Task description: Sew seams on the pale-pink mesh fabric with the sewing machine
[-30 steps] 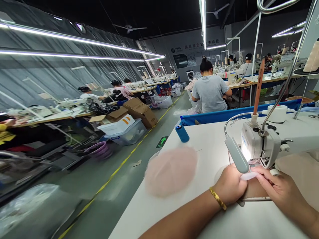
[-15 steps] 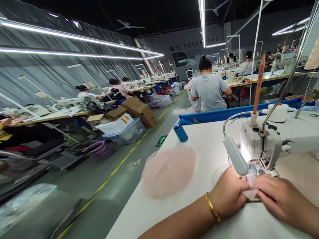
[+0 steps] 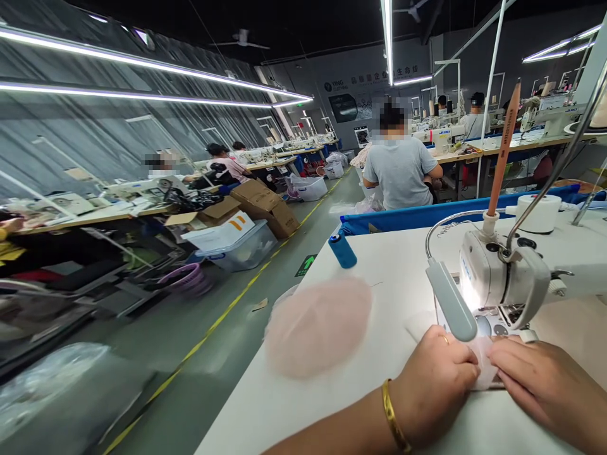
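My left hand (image 3: 434, 385), with a gold bangle at the wrist, rests on the white table (image 3: 379, 278) with its fingers curled onto a small pale fabric piece (image 3: 484, 370). My right hand (image 3: 540, 382) presses the same piece from the right, fingers together and flat. The piece lies just in front of the needle area of the white sewing machine (image 3: 502, 278), under its lit lamp arm (image 3: 450, 300). A round stack of pink fabric pieces (image 3: 320, 325) lies to the left of my hands.
A blue thread spool (image 3: 342, 250) stands on the table's far left. A blue cloth edge (image 3: 427, 215) borders the table's back. A person in a grey shirt (image 3: 401, 170) sits ahead. Cardboard boxes (image 3: 265, 205) and plastic bins line the aisle on the left.
My two hands have drawn back from the needle toward me with the pale piece and closed together on it. The view has shifted slightly left and down.
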Demonstrator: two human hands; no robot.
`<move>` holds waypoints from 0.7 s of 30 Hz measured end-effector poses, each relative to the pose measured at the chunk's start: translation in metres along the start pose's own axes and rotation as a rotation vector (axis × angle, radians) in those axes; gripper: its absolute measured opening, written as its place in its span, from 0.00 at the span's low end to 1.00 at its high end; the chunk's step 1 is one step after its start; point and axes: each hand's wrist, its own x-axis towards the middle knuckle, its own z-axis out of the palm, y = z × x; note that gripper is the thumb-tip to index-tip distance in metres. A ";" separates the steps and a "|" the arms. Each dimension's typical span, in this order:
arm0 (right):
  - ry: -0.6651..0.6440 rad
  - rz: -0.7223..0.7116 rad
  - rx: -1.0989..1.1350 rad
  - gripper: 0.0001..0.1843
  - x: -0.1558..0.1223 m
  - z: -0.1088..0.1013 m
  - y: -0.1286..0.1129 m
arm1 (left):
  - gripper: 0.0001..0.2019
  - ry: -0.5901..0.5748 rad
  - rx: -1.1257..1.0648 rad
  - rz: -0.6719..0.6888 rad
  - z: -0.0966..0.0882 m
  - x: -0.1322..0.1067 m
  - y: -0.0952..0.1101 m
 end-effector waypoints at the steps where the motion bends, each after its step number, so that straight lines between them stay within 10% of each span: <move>1: 0.015 0.005 -0.005 0.15 0.001 0.001 0.001 | 0.06 -0.006 0.010 -0.011 0.000 0.001 -0.001; 21: 0.110 -0.089 -0.159 0.19 0.006 0.003 0.002 | 0.09 -0.085 0.123 0.139 -0.007 0.005 -0.011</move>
